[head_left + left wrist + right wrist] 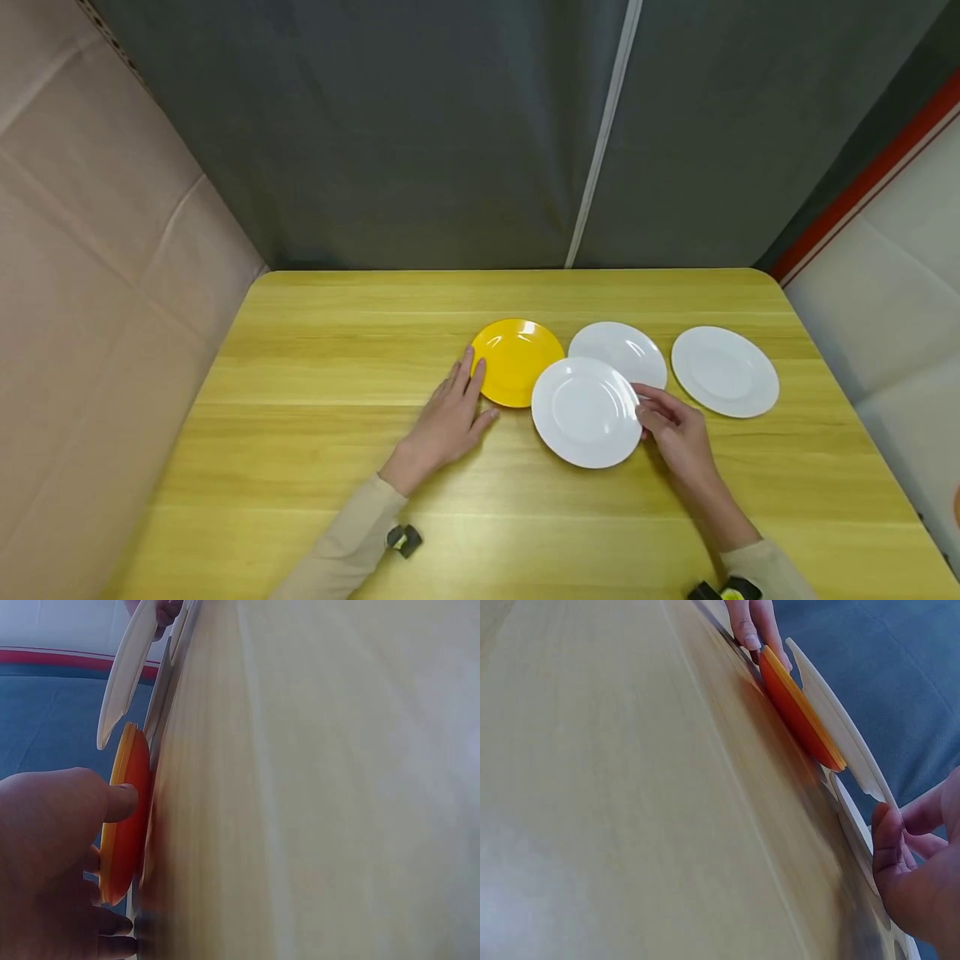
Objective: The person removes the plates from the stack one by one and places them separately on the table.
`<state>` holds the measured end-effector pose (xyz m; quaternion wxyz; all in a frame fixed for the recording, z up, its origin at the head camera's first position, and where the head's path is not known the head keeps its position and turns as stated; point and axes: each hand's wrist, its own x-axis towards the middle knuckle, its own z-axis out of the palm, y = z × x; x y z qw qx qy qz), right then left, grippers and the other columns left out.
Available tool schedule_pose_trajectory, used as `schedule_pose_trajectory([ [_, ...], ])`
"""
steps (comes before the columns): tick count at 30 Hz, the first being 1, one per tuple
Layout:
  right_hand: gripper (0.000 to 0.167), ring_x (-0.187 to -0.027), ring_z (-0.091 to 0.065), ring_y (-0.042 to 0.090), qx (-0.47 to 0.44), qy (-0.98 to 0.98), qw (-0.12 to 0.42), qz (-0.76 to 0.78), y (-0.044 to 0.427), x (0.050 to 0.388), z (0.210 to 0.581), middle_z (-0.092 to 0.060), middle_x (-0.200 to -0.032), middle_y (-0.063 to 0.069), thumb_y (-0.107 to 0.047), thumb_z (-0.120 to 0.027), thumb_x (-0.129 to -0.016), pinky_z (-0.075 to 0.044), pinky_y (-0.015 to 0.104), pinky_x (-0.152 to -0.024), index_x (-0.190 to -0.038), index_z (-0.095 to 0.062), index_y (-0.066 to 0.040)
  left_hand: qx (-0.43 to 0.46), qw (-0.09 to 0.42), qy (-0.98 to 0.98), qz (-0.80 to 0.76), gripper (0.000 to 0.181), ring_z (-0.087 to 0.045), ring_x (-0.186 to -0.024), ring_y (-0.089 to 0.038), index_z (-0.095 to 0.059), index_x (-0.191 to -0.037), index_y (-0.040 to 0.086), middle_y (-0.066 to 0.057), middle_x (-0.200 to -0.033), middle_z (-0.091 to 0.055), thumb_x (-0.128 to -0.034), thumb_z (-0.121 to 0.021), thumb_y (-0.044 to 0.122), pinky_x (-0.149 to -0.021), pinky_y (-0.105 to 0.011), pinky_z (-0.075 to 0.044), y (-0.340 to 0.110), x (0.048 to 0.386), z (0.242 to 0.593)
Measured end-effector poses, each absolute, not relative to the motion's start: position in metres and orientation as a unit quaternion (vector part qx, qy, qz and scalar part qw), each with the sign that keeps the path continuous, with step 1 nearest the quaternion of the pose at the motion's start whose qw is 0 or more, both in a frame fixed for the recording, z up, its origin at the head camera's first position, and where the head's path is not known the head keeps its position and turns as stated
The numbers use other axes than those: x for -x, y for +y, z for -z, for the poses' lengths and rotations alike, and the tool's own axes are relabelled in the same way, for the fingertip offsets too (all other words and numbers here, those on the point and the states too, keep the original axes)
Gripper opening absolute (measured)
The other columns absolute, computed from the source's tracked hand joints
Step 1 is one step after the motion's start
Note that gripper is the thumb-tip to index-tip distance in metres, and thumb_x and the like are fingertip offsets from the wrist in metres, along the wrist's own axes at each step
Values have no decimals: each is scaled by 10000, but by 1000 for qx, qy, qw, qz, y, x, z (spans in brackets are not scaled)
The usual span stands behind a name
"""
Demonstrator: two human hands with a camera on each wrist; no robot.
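My right hand (pixel 678 433) pinches the right rim of a white plate (pixel 585 414), thumb and fingers on its edge. This plate is raised above the table, as the right wrist view shows, close to a yellow plate (pixel 519 364). The yellow plate looks orange in the wrist views, and its doubled rim (pixel 817 724) suggests stacked plates; I cannot tell how many. My left hand (pixel 448 421) has its fingers spread and fairly straight, touching the yellow plate's left edge. A second white plate (pixel 618 343) lies behind the held one, which partly covers it.
Another white plate (pixel 725 372) lies farther right on the wooden table (pixel 322 433). A dark grey curtain (pixel 420 142) hangs behind the table's far edge. Pale panels (pixel 112 275) stand at the left and right sides.
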<state>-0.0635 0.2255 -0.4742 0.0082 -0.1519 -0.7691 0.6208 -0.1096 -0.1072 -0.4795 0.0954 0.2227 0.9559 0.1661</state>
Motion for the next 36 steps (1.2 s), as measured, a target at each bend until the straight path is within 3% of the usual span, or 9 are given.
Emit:
schedule_pose_trajectory([
  [20, 347, -723, -599, 44, 153, -760, 7, -632, 230, 54, 477, -698, -873, -126, -35, -622, -975, -513, 176, -591, -1306, -630, 70, -227, 93, 955, -167, 788, -124, -1560, -400, -71, -1633, 56, -153, -1704, 128, -1071, -429, 476, -1259, -520, -240, -108, 110, 479],
  [36, 345, -803, -601, -7, 157, -786, 12, -598, 236, 47, 481, -697, -895, -209, -77, -630, -980, -509, 162, -649, -1308, -654, 27, -224, 106, 954, -168, 793, -98, -1568, -379, -49, -1636, 72, -135, -1702, 152, -1071, -415, 492, -1265, -522, -228, -110, 111, 480],
])
